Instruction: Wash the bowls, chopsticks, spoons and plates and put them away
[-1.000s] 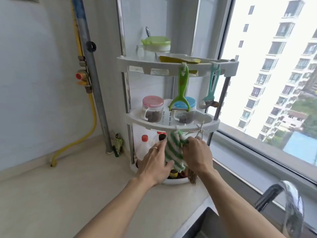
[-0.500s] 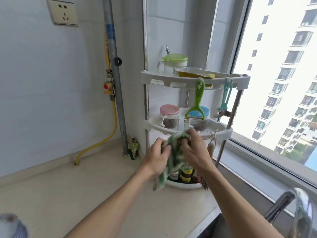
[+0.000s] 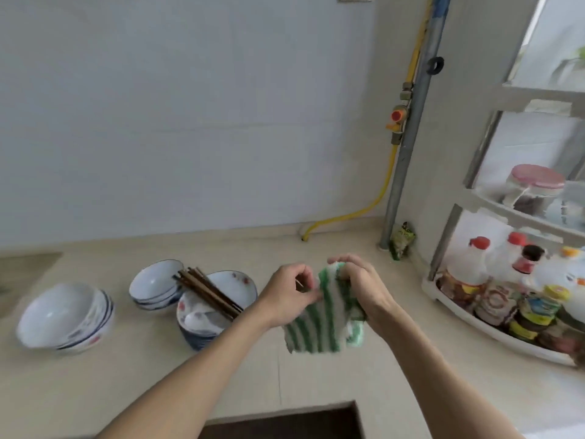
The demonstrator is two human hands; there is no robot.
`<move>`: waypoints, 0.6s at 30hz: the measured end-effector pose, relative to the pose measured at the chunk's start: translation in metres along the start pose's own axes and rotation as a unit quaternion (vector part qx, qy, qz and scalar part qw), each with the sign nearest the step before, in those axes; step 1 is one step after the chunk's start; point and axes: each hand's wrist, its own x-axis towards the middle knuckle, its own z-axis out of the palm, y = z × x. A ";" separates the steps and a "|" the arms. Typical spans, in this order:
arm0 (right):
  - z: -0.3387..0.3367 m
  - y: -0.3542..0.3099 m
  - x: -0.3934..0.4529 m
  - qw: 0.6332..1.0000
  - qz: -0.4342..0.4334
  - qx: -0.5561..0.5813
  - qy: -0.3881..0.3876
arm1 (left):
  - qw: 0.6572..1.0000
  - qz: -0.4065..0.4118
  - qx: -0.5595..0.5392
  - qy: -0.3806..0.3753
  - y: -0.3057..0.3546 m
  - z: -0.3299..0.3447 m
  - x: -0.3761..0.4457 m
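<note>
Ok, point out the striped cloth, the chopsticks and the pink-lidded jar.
Cloth [image 3: 316, 324], head view, striped middle.
Chopsticks [image 3: 209, 291], head view, mid-bundle.
Jar [image 3: 535, 188], head view, just under the pink lid.

rack [image 3: 493, 315] cut off right, bottle labels blurred

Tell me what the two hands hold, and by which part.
Both hands, left and right, pinch the green-and-white striped cloth along its upper edge.
</note>
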 end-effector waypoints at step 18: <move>0.347 -0.010 0.045 0.964 0.007 -0.194 -0.183 | 0.946 -0.211 0.159 0.188 -0.232 -0.289 -0.086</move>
